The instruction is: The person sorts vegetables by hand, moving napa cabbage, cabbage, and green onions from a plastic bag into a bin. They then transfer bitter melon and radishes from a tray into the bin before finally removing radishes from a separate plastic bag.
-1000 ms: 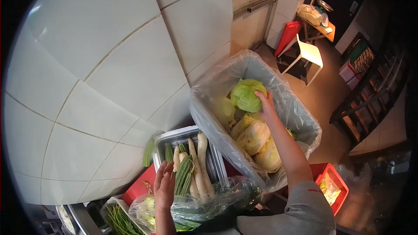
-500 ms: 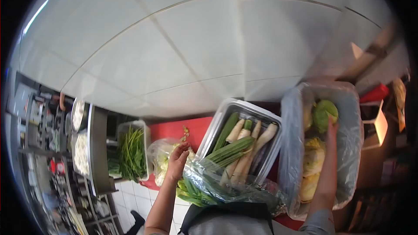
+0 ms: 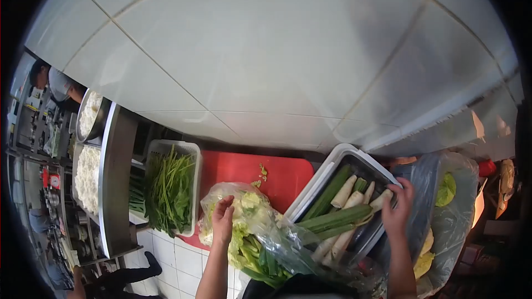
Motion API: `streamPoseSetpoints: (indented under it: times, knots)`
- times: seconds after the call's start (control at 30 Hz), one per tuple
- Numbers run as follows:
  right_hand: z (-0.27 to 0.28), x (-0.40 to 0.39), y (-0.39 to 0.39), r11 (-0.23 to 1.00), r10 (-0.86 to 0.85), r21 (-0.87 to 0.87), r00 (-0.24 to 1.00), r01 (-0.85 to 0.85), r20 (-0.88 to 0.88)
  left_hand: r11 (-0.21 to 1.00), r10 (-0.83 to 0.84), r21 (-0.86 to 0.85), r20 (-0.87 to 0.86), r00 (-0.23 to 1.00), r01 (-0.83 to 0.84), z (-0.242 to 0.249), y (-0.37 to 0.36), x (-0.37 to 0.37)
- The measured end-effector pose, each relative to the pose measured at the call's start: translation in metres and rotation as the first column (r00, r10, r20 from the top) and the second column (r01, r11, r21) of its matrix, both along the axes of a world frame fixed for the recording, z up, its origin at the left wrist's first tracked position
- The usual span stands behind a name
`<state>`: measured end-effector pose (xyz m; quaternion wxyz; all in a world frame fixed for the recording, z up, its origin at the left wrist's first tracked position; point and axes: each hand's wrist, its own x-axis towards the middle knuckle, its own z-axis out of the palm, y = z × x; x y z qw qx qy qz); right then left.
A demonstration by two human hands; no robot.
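Observation:
My left hand is raised over a clear plastic bag of cauliflower, fingers loosely curled and apart, nothing seen in them. At the right rim of a deep tray, my right hand has its fingers bent and parted close to the end of a white radish. Other white radishes and long green ridged gourds lie in that tray. Clear plastic covers its near corner. Leafy green vegetables lie below the bag, close to my body.
A red board with green scraps lies behind the bag. Leafy greens fill a white basket at left. A plastic-lined tub at right holds a green cabbage. Another person stands far left, beyond a metal shelf.
My right hand has let go of the green cabbage in the tub and moved left to the tray's rim. My left hand stays over the bag. The view has shifted.

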<state>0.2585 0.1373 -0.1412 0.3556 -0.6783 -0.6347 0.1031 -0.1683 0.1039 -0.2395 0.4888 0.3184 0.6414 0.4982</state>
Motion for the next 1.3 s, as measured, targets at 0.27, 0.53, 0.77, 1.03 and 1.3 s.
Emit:
streamPoseSetpoints:
  times: [0.27,0.53,0.77,1.03,1.3]
  knots:
    - [-0.108,-0.128,0.123,0.571,0.743,-0.559,0.668,-0.601,0.04,0.982,-0.118,0.042,-0.614,0.78,0.182,-0.066,0.095,-0.049]
    - [-0.231,-0.181,0.146,0.165,0.844,-0.983,0.527,-0.086,0.096,0.897,-0.381,-0.281,-0.883,0.274,0.342,-0.189,0.097,-0.061]
    - [-0.231,-0.189,0.141,0.017,0.898,-1.0,0.44,0.003,0.016,0.884,-0.425,-0.344,-0.874,0.236,0.316,-0.19,0.096,-0.06]
    - [-0.171,-0.224,0.121,0.179,0.588,-0.849,0.746,-0.497,-0.312,0.863,-0.494,-0.216,-0.555,0.669,0.458,-0.138,0.081,-0.117]
    - [-0.13,-0.262,0.004,0.354,0.715,-0.487,0.567,-0.798,-0.409,0.973,-0.23,-0.199,-0.82,0.524,0.116,-0.119,-0.1,-0.103]
